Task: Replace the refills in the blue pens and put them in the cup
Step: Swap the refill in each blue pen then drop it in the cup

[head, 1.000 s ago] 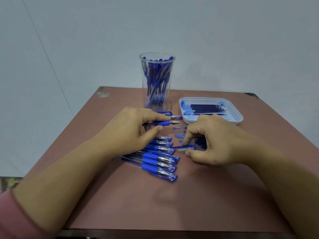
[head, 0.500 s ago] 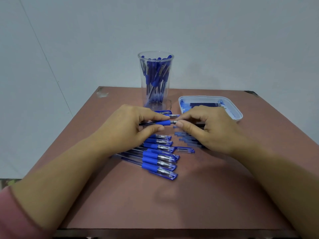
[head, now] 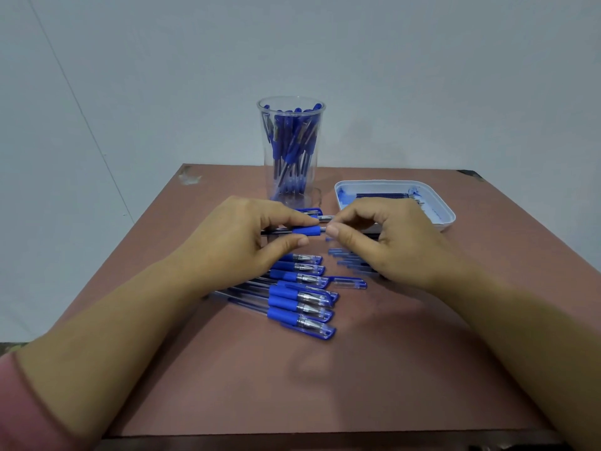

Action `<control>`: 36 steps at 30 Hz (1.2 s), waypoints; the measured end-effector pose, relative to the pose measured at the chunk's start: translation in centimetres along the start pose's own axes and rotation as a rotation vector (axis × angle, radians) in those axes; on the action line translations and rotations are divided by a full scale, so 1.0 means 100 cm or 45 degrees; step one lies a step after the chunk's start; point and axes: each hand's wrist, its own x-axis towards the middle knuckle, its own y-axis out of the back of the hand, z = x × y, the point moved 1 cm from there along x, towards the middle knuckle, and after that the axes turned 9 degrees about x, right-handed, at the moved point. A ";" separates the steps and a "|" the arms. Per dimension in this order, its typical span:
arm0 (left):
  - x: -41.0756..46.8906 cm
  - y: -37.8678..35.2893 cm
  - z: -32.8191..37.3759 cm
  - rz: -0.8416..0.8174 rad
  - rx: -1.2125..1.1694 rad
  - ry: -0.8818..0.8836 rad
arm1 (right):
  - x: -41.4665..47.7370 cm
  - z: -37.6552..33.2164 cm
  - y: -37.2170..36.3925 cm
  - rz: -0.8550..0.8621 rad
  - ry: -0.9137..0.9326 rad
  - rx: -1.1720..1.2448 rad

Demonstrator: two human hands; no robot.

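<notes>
Nearest the person, a row of pens (head: 302, 304) lies side by side on the brown table (head: 325, 385), caps to the right. I count roughly seven and take them to be the ones waiting for new refills. A loose clear cap (head: 349, 283) lies just beside the row's right end. Beyond it, loose refills (head: 344, 255) lie partly under the right hand (head: 387, 236). Above the row, the left hand (head: 234, 242) pinches one pen (head: 305, 231) by its blue grip, forefinger on top and thumb beneath. The right hand's thumb and forefinger are clamped on that pen's tip end, likely to unscrew it. Further back on the right, a white tray (head: 445, 219) smeared with blue ink holds more refills. Farthest off, a tall clear cup (head: 291, 151) stands packed with blue pens. A good share looks done, with the row and the pen in hand left. No brand or writing is readable anywhere.
</notes>
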 end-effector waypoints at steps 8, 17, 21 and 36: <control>0.001 -0.002 -0.003 -0.009 0.011 -0.007 | 0.001 0.005 -0.001 -0.006 -0.049 -0.008; 0.001 -0.002 -0.002 -0.011 0.018 0.004 | 0.001 0.006 -0.002 0.001 -0.092 0.065; 0.000 -0.002 -0.003 -0.017 0.023 0.009 | 0.002 0.006 -0.003 -0.001 -0.065 0.053; 0.001 -0.001 -0.003 0.007 0.066 0.040 | 0.003 0.007 -0.003 0.052 -0.143 0.139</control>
